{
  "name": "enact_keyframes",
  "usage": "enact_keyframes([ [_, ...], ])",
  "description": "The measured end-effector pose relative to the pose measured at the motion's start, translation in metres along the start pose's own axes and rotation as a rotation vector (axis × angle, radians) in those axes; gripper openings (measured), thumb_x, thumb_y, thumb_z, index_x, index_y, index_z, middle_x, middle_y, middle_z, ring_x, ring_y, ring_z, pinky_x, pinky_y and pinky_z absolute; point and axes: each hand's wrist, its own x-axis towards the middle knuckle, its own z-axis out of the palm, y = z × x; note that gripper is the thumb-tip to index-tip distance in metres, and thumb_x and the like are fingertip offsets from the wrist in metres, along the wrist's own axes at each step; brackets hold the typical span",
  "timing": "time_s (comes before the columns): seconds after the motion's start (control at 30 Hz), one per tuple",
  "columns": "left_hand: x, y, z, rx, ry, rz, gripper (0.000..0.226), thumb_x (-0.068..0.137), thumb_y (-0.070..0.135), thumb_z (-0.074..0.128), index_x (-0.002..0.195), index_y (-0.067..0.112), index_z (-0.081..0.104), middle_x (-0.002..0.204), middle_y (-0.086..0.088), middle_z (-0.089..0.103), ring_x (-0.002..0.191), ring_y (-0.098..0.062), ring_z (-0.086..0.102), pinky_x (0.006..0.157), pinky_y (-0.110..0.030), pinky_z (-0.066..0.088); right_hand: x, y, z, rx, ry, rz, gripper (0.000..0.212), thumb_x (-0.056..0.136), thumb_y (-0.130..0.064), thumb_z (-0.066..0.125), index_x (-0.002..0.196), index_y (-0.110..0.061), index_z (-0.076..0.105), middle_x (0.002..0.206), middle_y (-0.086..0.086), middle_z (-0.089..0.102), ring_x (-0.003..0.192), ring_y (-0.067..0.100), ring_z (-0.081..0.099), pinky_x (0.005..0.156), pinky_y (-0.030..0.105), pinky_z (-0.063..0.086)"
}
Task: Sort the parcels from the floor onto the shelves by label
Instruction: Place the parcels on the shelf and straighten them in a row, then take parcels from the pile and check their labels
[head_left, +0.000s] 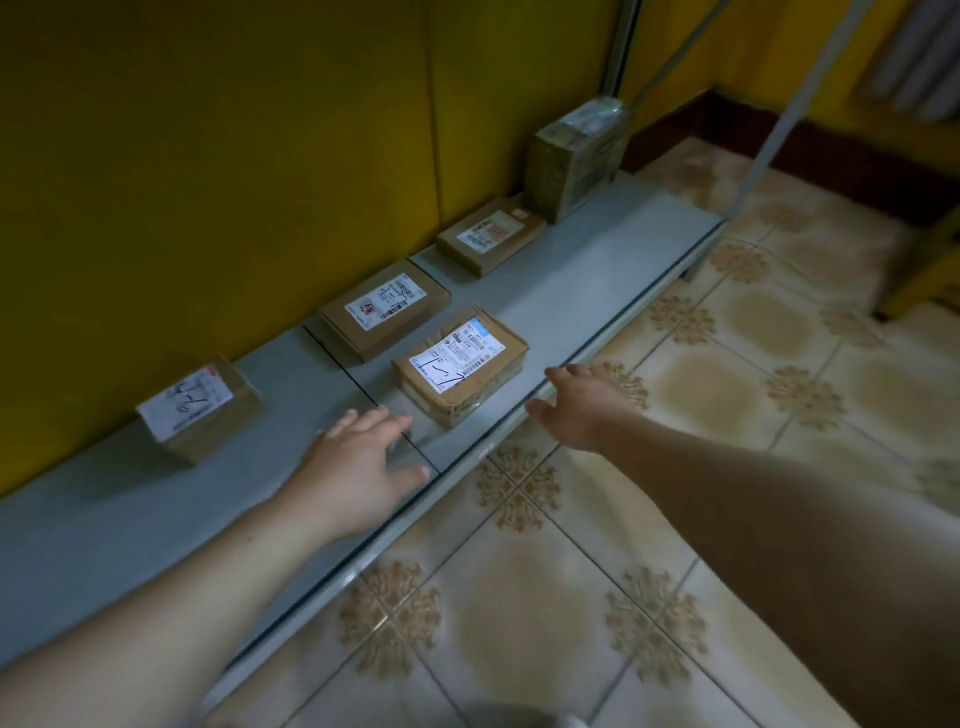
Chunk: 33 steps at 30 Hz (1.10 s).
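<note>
Parcel (460, 366) near shelf (597, 280) front edge, between spread left hand (358, 457) and right hand (582, 405)

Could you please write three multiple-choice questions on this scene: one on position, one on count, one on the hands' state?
1. Where does the tall brown cardboard box wrapped in clear tape stand? A on the floor; B at the far end of the grey metal shelf; C atop another parcel.
2. How many brown cardboard parcels are on the shelf? A two; B three; C five.
3. How are the left hand and right hand? A both open, empty; B both gripping parcels; C both fists.
Answers: 1 B, it stands by the end post; 2 C, five boxes show; 3 A, fingers are spread, holding nothing.
</note>
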Motion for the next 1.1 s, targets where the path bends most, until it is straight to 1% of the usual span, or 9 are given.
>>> enact_keyframes([
  [0.17,-0.106,0.040,-0.070,-0.102,-0.039,0.023,0.066,0.094,0.045,0.055,0.152,0.028,0.027,0.162,0.002,0.018,0.149,-0.019,0.012,0.119,-0.033,0.013,-0.119,-0.035,-0.097,-0.009,-0.104,-0.024,0.067,0.099,-0.061,0.035,0.153,-0.021,0.032,0.154,0.011,0.038,0.141,0.032,0.036,0.111,0.045,0.038],
  [0.33,-0.251,0.067,-0.153,-0.213,-0.018,0.005,0.065,0.093,0.042,0.060,0.150,0.026,0.034,0.159,0.000,0.027,0.146,-0.015,0.022,0.116,-0.030,0.017,-0.261,-0.071,-0.201,-0.027,-0.130,-0.055,0.066,0.097,-0.063,0.036,0.149,-0.023,0.037,0.147,0.009,0.046,0.131,0.031,0.047,0.100,0.043,0.047],
  [0.47,-0.375,0.079,-0.208,-0.231,-0.006,-0.023,0.064,0.094,0.045,0.057,0.150,0.031,0.030,0.158,0.005,0.027,0.145,-0.015,0.025,0.115,-0.033,0.023,-0.365,-0.106,-0.272,-0.016,-0.103,-0.125,0.066,0.096,-0.064,0.037,0.149,-0.024,0.036,0.146,0.009,0.046,0.130,0.031,0.047,0.101,0.044,0.047],
  [0.6,-0.478,0.077,-0.257,-0.244,0.111,-0.084,0.062,0.094,0.043,0.056,0.150,0.030,0.032,0.157,0.006,0.029,0.143,-0.014,0.029,0.112,-0.028,0.025,-0.440,-0.148,-0.325,-0.014,-0.073,-0.268,0.068,0.097,-0.062,0.040,0.152,-0.024,0.033,0.154,0.008,0.039,0.136,0.031,0.042,0.107,0.044,0.041],
  [0.7,-0.545,0.066,-0.284,-0.217,0.233,-0.156,0.061,0.094,0.044,0.057,0.149,0.028,0.034,0.156,0.004,0.032,0.142,-0.014,0.031,0.111,-0.025,0.025,-0.474,-0.192,-0.355,-0.066,-0.057,-0.421,0.069,0.097,-0.061,0.042,0.153,-0.022,0.032,0.154,0.008,0.039,0.137,0.031,0.042,0.108,0.044,0.041],
  [0.77,-0.588,0.059,-0.297,-0.207,0.317,-0.246,0.061,0.094,0.046,0.056,0.148,0.029,0.034,0.156,0.005,0.033,0.141,-0.015,0.033,0.109,-0.025,0.026,-0.495,-0.227,-0.370,-0.078,-0.056,-0.531,0.065,0.098,-0.057,0.043,0.151,-0.020,0.034,0.151,0.010,0.044,0.134,0.031,0.046,0.104,0.042,0.043],
  [0.87,-0.653,0.045,-0.305,-0.174,0.433,-0.375,0.062,0.093,0.049,0.055,0.149,0.029,0.035,0.155,0.005,0.036,0.139,-0.016,0.036,0.109,-0.027,0.029,-0.533,-0.284,-0.380,-0.134,-0.049,-0.671,0.061,0.098,-0.055,0.044,0.148,-0.022,0.038,0.150,0.009,0.044,0.134,0.031,0.045,0.104,0.043,0.042],
  [0.97,-0.720,0.029,-0.302,-0.104,0.483,-0.494,0.063,0.093,0.050,0.055,0.149,0.030,0.034,0.151,0.005,0.041,0.136,-0.018,0.040,0.107,-0.031,0.034,-0.583,-0.340,-0.377,-0.190,-0.031,-0.806,0.058,0.097,-0.053,0.046,0.146,-0.023,0.041,0.149,0.008,0.046,0.134,0.030,0.045,0.103,0.040,0.040],
  [1.1,-0.813,0.001,-0.284,-0.084,0.525,-0.638,0.058,0.091,0.047,0.059,0.144,0.030,0.041,0.143,0.006,0.048,0.129,-0.016,0.046,0.103,-0.034,0.043,-0.660,-0.409,-0.362,-0.290,-0.024,-1.000,0.060,0.098,-0.054,0.045,0.148,-0.021,0.039,0.149,0.007,0.046,0.134,0.030,0.045,0.105,0.040,0.041],
])
